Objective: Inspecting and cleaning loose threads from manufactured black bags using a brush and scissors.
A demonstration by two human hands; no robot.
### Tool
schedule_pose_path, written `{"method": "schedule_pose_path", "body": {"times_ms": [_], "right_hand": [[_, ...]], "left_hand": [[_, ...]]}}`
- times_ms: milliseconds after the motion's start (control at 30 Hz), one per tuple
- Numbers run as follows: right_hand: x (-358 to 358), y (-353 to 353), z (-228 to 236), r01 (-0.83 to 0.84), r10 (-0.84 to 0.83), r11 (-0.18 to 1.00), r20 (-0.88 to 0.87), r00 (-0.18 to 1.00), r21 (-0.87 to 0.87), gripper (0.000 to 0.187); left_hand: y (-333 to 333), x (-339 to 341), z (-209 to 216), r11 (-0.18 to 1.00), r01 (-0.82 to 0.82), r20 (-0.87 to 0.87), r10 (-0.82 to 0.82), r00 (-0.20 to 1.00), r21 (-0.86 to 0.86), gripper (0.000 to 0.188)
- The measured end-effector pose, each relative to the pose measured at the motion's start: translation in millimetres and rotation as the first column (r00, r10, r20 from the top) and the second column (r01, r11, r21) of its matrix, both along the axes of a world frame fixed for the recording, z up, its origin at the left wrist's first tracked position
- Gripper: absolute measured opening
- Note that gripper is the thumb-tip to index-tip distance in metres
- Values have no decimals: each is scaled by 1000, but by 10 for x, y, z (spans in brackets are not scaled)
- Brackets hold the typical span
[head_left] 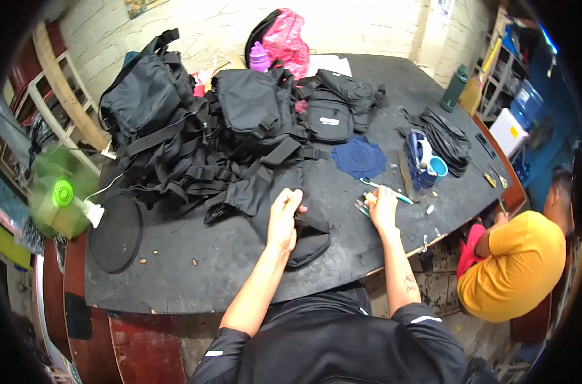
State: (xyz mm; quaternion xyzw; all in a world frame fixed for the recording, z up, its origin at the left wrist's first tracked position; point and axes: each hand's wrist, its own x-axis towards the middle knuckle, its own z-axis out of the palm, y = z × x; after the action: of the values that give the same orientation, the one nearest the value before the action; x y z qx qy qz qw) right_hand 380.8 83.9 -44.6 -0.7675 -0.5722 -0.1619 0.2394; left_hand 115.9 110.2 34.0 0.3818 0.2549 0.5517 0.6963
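Note:
My left hand (284, 219) presses down on a black fabric bag piece (309, 238) lying near the front edge of the dark table (195, 275). Its fingers curl over the fabric's upper edge. My right hand (382, 208) rests on the table to the right, fingers closed around a small pair of thread snips (361, 206). A teal-handled tool (385, 190) lies just beyond that hand. A big heap of black bags and straps (207, 134) fills the table's left and middle behind my hands.
A dark blue cloth patch (358, 157), a blue cup (437, 167) and a stack of black straps (446, 137) sit at right. A green fan (59, 195) stands at left beside a black round disc (115, 233). A person in a yellow shirt (518, 269) crouches at right.

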Motion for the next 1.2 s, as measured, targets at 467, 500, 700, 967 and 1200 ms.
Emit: {"method": "schedule_pose_path", "body": {"times_ms": [467, 500, 700, 967, 1200], "right_hand": [[-1663, -218, 982, -353, 515, 857, -615, 597, 375, 21], [-1670, -238, 969, -343, 508, 861, -612, 606, 375, 20], [-1686, -290, 993, -322, 489, 872, -618, 615, 369, 19], [-1606, -225, 964, -323, 626, 768, -754, 200, 553, 15], [-1414, -169, 1094, -188, 438, 811, -788, -433, 554, 12]], "left_hand": [[-70, 91, 29, 999, 11, 329, -28, 944, 52, 17], [-73, 96, 28, 999, -1, 321, -16, 947, 52, 16], [-94, 96, 35, 998, 22, 355, -38, 934, 51, 14], [-116, 103, 73, 996, -1, 243, -20, 970, 90, 14], [-287, 206, 49, 799, -209, -176, 364, 915, 565, 17]]}}
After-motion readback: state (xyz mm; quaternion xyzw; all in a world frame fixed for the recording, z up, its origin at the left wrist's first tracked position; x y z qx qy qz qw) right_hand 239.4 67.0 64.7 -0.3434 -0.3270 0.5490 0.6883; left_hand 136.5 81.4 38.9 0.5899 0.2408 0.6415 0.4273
